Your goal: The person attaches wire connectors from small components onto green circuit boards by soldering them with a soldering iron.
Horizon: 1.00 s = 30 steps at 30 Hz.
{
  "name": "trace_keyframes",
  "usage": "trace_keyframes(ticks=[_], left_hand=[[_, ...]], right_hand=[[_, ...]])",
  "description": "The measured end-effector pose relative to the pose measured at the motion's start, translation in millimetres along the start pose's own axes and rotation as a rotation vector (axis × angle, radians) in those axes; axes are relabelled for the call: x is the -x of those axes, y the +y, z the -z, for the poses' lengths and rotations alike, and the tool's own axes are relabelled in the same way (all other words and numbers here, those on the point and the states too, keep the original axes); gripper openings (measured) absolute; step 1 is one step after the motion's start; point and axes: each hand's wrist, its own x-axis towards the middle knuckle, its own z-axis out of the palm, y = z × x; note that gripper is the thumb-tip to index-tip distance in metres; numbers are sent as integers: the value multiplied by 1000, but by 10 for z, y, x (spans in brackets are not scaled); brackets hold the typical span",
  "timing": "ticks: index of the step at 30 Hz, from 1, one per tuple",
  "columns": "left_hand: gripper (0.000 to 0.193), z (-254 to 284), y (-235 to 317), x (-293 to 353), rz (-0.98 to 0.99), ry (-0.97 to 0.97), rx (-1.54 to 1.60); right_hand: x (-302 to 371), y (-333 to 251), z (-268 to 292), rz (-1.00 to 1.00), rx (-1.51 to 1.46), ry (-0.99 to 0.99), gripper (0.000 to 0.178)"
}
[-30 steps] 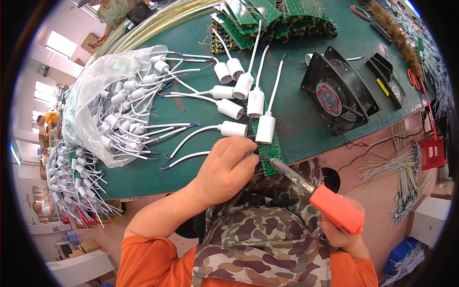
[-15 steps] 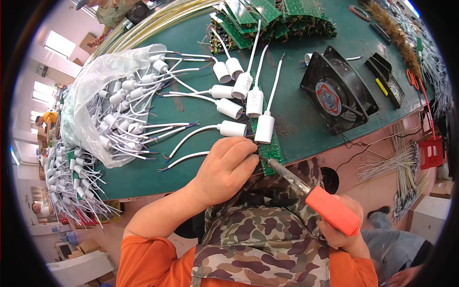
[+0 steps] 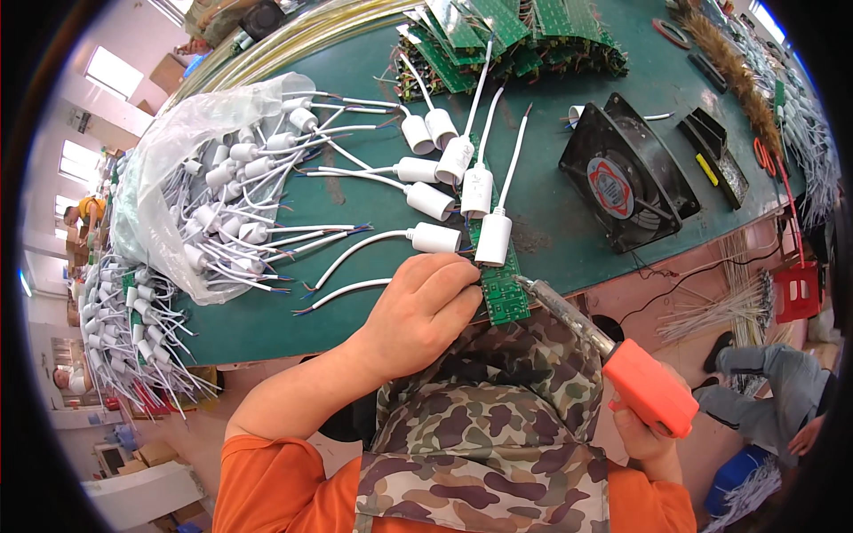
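Note:
My left hand (image 3: 422,298) is closed at the near-left edge of a long green circuit board (image 3: 506,300), fingertips pinched together. A white cord (image 3: 351,291) runs in under this hand, and what the fingers grip is hidden. Gripped by its orange-red handle in my right hand (image 3: 641,435) is a soldering iron (image 3: 649,388). Its tip is close to the board's right edge; contact cannot be made out. White cylindrical lamp holders with cords lie along the board, among them one at its right side (image 3: 493,238) and one just beyond my left fingers (image 3: 435,237).
A clear plastic bag (image 3: 155,151) of similar lamp holders lies on the green table (image 3: 355,213) at left. Stacked circuit boards (image 3: 524,40) stand at the back. To the right are a black fan (image 3: 622,173) and a black holder (image 3: 715,160). Another person's legs (image 3: 755,382) show at lower right.
The soldering iron and my right hand have shifted right, its tip moving from the board's near middle toward its right edge. My left hand stays put. The other person's legs have moved.

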Motion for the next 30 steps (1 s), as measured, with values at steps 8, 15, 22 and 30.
trace_keyframes(ticks=[8, 15, 22, 30], left_hand=[[26, 0, 0, 8, -4, -5, -23], [35, 80, 20, 14, 15, -13, -35], [36, 232, -92, 27, 2, -66, -203], [30, 379, -338, -124, 16, -138, 23]], right_hand=[[105, 189, 31, 180, 29, -85, 60], [341, 225, -49, -76, -132, -7, 42], [386, 258, 1, -291, -251, 106, 12], [310, 398, 3, -316, -410, 101, 36]])
